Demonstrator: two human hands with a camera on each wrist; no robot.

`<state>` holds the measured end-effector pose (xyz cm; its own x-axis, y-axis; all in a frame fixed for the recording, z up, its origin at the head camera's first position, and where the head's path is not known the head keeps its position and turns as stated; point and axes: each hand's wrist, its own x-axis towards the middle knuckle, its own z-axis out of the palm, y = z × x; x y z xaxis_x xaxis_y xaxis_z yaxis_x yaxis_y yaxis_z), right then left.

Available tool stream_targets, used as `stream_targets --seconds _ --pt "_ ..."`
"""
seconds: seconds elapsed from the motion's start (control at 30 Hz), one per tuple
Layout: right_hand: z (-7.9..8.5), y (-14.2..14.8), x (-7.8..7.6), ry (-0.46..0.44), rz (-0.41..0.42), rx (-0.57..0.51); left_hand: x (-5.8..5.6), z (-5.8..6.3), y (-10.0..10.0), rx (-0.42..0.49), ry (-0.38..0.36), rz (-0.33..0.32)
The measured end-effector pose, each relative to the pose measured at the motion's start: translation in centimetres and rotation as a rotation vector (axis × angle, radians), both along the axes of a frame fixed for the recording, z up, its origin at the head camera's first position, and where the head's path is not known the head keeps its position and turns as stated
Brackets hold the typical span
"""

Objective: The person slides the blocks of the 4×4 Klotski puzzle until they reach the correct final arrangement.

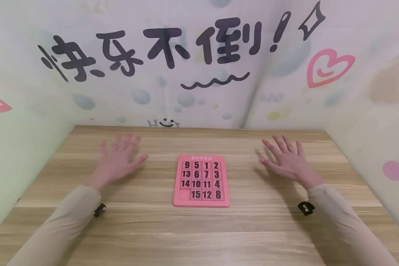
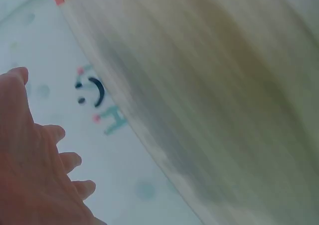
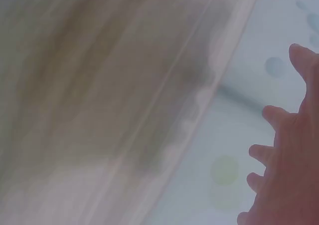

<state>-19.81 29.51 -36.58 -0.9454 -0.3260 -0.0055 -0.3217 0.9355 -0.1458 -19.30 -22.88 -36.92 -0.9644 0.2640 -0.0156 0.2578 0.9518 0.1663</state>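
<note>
Wood-grain table, pink number puzzle, black-lettered pale wall

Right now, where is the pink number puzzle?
In the head view, the pink number puzzle lies near the middle of the wooden table, between the left hand and right hand, touching neither.

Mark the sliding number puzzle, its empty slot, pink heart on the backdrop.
Sliding number puzzle [image 1: 206, 183]: head view, on its 11 tile.
Empty slot [image 1: 184, 194]: head view, middle of its floor.
Pink heart [image 1: 325, 73]: head view, curved mark inside.
</note>
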Motion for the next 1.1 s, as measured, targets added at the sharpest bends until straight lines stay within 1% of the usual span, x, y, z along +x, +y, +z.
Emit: stream_targets --seconds 0.17,0.3,0.43,0.6,0.7,0.8,0.93,1.1 --pt "0.1 -1.3 -0.1 -0.003 0.053 -0.010 0.3 -0.4 2.1 -0.009 0.017 -0.098" --pt "0.0 -2.5 -0.1 -0.011 0.096 0.005 1.0 -1.0 3.9 -0.015 0.014 -0.193" --pt "-0.2 -3.6 0.0 -0.007 0.130 0.030 1.9 -1.2 5.5 -0.002 -0.042 -0.284" --pt "-0.4 -4.5 0.1 -0.003 0.169 0.031 2.5 -1.1 7.0 0.005 -0.127 -0.375" --pt "-0.6 -4.9 0.2 -0.003 0.191 0.029 2.8 -1.0 7.4 0.001 -0.192 -0.400" --pt "-0.7 -5.4 0.2 -0.007 0.211 0.022 3.1 -1.2 7.6 0.001 -0.236 -0.415" --pt "-1.0 -6.1 0.3 -0.007 0.249 0.014 3.2 -1.4 7.6 -0.003 -0.252 -0.417" --pt "-1.1 -6.9 0.5 -0.017 0.322 -0.002 3.3 -1.3 7.9 0.008 -0.264 -0.408"
